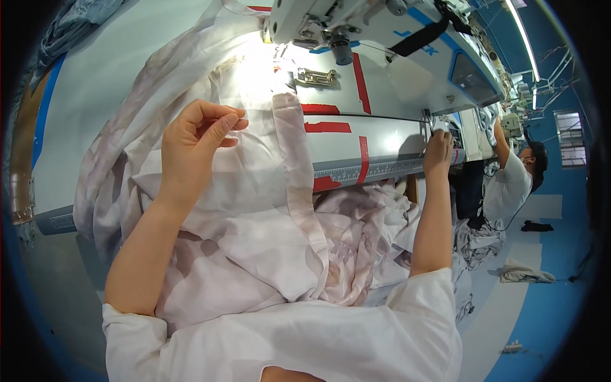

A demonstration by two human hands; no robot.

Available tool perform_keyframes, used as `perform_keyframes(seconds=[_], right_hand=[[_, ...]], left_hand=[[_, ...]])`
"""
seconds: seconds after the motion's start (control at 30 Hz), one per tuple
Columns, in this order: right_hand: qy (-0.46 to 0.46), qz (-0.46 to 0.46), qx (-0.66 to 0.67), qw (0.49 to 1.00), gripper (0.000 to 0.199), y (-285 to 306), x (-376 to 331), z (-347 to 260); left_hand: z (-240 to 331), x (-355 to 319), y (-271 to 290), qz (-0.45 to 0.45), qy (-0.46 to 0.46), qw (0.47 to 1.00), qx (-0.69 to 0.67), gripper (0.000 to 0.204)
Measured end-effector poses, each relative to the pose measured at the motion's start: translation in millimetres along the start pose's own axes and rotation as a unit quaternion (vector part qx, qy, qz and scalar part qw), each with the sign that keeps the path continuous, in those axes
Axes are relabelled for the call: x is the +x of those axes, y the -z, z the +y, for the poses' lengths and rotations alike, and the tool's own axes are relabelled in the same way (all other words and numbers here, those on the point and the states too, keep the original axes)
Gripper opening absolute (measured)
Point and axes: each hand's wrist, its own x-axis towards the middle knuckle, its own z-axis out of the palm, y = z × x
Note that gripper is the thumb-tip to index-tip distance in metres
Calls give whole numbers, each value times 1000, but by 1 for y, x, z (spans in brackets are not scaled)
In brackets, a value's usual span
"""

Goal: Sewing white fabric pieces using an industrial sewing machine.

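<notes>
A pale pinkish satin fabric (238, 184) spreads over the sewing table and hangs down over my lap. Its folded band (294, 162) runs from the lit needle area of the sewing machine (394, 48) toward me. Just left of that band, my left hand (202, 130) hovers over the fabric with thumb and fingertips pinched together; whatever may be between them is too small to see. My right hand (439, 149) reaches to the right end of the machine bed, its fingers closed around or against something small and dark that I cannot make out.
Red tape strips (361, 83) and a ruler (382, 169) mark the machine bed. Metal presser parts (316, 77) sit beside the needle. Blue-grey cloth (70, 32) lies far left. On the right, another person (509, 188) works at a neighbouring station.
</notes>
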Motion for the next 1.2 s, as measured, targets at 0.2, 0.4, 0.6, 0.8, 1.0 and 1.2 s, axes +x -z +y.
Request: perform_keyframes(seconds=[0.2, 0.4, 0.6, 0.8, 1.0, 1.2], right_hand=[[-65, -133, 464, 873, 16, 99, -51, -143], [193, -51, 314, 928, 22, 125, -50, -227], [205, -52, 323, 923, 26, 123, -40, -234], [174, -56, 347, 920, 21, 112, -32, -242], [47, 127, 218, 967, 25, 48, -15, -113], [102, -264, 461, 841, 23, 119, -97, -170]], left_hand=[[-5, -7, -4, -31, 24, 999, 19, 10], [-3, -6, -3, -13, 0, 1000, 7, 9], [-4, -6, -7, -28, 5, 1000, 7, 10], [3, -19, 0, -86, -3, 995, 49, 4], [60, -33, 75, 128, -254, 826, 486, 62], [41, -63, 64, -27, -142, 844, 516, 74]])
